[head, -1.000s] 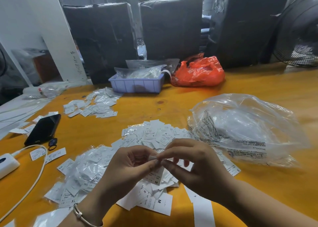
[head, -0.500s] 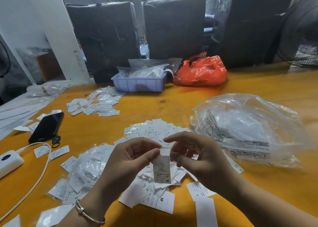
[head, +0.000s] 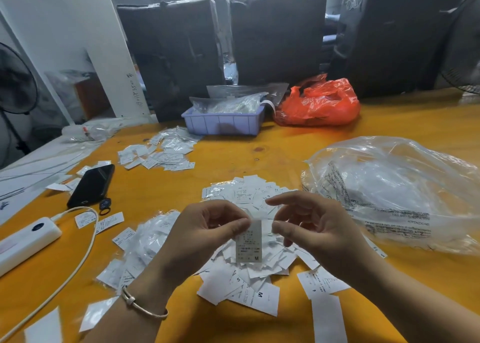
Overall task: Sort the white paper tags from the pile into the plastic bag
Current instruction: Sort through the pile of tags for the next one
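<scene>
**Head view: one tag held up for a look, bag waiting off to the right**

Head view shows the left hand [head: 207,228] pinching a single white tag [head: 248,241] by its top edge between thumb and forefinger, so the slip hangs free with its printed face toward the person and an "M" readable at the bottom. Holding it by the top alone looks deliberate: it keeps the print uncovered for checking. The right hand [head: 311,225] is just beside the pinch, fingers loosely curled and gripping nothing; whether its fingertips touch the tag's edge I cannot tell.

Directly below the pinch lies the pile of tags [head: 249,272], loose and overlapping on the orange table [head: 285,145], so a dropped slip would fall back among its fellows. Beyond the pinch sits a second, flatter spread of tags [head: 244,192]. To the right of the pinch, past the right hand, lies the clear plastic bag [head: 389,186], puffed up; I cannot make out where its mouth is.

For room, the path from the pinch rightward to the bag is short, and only the right hand stands in it. Left of the pinch is more crowded: small clear sleeves [head: 145,238], a white cable [head: 85,241], a white power bank [head: 28,238] and a black phone [head: 92,184]. Further beyond, a lavender tray [head: 223,122] and an orange bag [head: 319,103] stand well apart from the work. My guess is the tag goes right once read.
</scene>
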`<state>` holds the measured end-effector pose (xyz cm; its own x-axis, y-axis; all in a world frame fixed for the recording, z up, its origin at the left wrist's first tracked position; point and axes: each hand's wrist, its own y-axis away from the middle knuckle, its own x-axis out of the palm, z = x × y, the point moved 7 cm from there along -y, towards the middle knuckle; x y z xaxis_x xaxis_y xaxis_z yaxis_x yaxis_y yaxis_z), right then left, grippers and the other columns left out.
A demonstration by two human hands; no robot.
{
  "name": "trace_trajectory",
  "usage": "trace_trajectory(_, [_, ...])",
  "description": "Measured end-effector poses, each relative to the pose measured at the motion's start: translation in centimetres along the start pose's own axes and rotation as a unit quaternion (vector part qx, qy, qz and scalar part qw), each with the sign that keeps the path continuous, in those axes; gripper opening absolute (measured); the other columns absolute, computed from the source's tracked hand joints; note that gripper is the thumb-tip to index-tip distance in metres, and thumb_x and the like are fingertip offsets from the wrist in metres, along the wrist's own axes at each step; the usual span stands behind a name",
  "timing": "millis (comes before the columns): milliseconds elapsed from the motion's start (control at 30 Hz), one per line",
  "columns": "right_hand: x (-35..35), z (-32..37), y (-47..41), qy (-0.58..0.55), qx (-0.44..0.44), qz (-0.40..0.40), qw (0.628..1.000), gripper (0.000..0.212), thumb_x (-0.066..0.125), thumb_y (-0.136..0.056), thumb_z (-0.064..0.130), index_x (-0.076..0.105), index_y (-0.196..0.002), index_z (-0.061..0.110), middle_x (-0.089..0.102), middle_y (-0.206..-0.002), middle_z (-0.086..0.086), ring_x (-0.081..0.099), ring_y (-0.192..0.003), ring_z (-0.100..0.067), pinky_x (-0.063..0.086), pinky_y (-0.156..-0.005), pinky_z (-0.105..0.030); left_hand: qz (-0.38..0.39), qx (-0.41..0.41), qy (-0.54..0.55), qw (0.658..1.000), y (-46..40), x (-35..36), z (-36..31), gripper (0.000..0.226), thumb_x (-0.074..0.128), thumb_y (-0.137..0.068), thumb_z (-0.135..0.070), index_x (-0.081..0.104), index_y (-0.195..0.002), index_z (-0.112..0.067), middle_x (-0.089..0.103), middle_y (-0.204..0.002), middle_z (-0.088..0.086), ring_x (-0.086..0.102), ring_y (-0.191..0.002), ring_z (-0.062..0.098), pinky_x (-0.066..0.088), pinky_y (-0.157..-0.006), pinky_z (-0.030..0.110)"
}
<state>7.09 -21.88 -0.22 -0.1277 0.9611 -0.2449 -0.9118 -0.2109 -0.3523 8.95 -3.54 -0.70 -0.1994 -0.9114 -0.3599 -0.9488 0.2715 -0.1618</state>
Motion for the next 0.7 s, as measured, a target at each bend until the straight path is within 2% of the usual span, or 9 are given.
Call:
trace_trajectory(100, [-0.3,-0.3,-0.1,0.012,0.008,-0.011,1.000,0.030,0.071,-0.083,0.013,0.066,-0.109,0.027,0.069,-0.086,0.005,0.065,-0.064,-0.016,0.056,-0.062,-0.035,-0.082,-0.066,-0.101,0.989,-0.5,-4.2,1.7,0.013,0.076,-0.085,-0.019,0.076,-0.074,-0.025,0.075,-0.077,-0.009,0.067,-0.075,0.001,0.051,-0.061,0.016])
trace_trajectory(167, [-0.5,-0.5,-0.2,0.021,0.015,-0.016,1.000,0.030,0.070,-0.083,0.013,0.065,-0.110,0.027,0.069,-0.087,0.006,0.066,-0.064,-0.016,0.055,-0.060,-0.030,-0.149,-0.119,-0.205,0.960,-0.5,-7.2,3.1,0.016,0.076,-0.085,-0.021,0.074,-0.070,-0.025,0.073,-0.073,-0.010,0.066,-0.074,0.004,0.048,-0.061,0.026])
trace_trajectory(233, [-0.5,-0.6,-0.2,0.037,0.019,-0.016,0.999,0.031,0.070,-0.083,0.013,0.065,-0.110,0.026,0.069,-0.087,0.007,0.066,-0.064,-0.018,0.055,-0.060,-0.030,-0.183,-0.155,-0.277,0.930,-0.3,-9.0,4.2,0.015,0.078,-0.084,-0.026,0.072,-0.070,-0.029,0.071,-0.072,-0.011,0.065,-0.074,0.010,0.045,-0.059,0.027])
trace_trajectory(367, [-0.5,-0.9,-0.4,0.062,0.018,-0.015,0.998,0.032,0.069,-0.084,0.011,0.064,-0.111,0.025,0.069,-0.087,0.006,0.065,-0.064,-0.019,0.057,-0.062,-0.037,-0.193,-0.174,-0.362,0.895,-0.1,-9.9,4.9,0.017,0.081,-0.079,-0.031,0.071,-0.065,-0.031,0.067,-0.068,-0.013,0.062,-0.069,0.010,0.044,-0.056,0.025])
trace_trajectory(467, [-0.9,-1.1,-0.6,0.143,0.002,-0.028,0.989,0.031,0.069,-0.084,0.015,0.064,-0.112,0.027,0.067,-0.081,0.005,0.063,-0.064,-0.014,0.056,-0.060,-0.035,-0.170,-0.195,-0.398,0.880,-0.2,-9.6,5.5,0.013,0.081,-0.078,-0.032,0.072,-0.070,-0.030,0.067,-0.072,-0.014,0.061,-0.073,0.010,0.049,-0.061,0.028])
trace_trajectory(533, [-1.2,-1.2,-0.7,0.233,-0.018,-0.039,0.972,0.029,0.069,-0.084,0.016,0.065,-0.111,0.026,0.066,-0.079,0.010,0.060,-0.063,-0.009,0.054,-0.058,-0.032,-0.159,-0.202,-0.415,0.873,-0.3,-9.6,5.7,0.010,0.081,-0.079,-0.034,0.072,-0.082,-0.030,0.066,-0.083,-0.014,0.061,-0.080,0.012,0.054,-0.072,0.034])
trace_trajectory(600, [-1.9,-0.9,-0.9,0.354,-0.046,-0.066,0.932,0.023,0.071,-0.083,0.014,0.069,-0.104,0.022,0.064,-0.078,0.014,0.058,-0.063,-0.007,0.051,-0.053,-0.031,-0.158,-0.199,-0.417,0.873,-0.2,-9.5,5.7,0.021,0.081,-0.079,-0.034,0.071,-0.097,-0.031,0.066,-0.097,-0.010,0.061,-0.091,0.015,0.054,-0.081,0.038])
trace_trajectory(700, [-4.4,-0.5,-1.4,0.482,-0.040,-0.141,0.864,0.013,0.072,-0.077,0.004,0.072,-0.087,0.012,0.066,-0.075,0.001,0.057,-0.071,-0.022,0.044,-0.055,-0.030,-0.187,-0.155,-0.424,0.873,-0.3,-9.4,4.8,0.029,0.080,-0.081,-0.032,0.070,-0.108,-0.030,0.066,-0.111,-0.007,0.059,-0.102,0.017,0.053,-0.082,0.039])
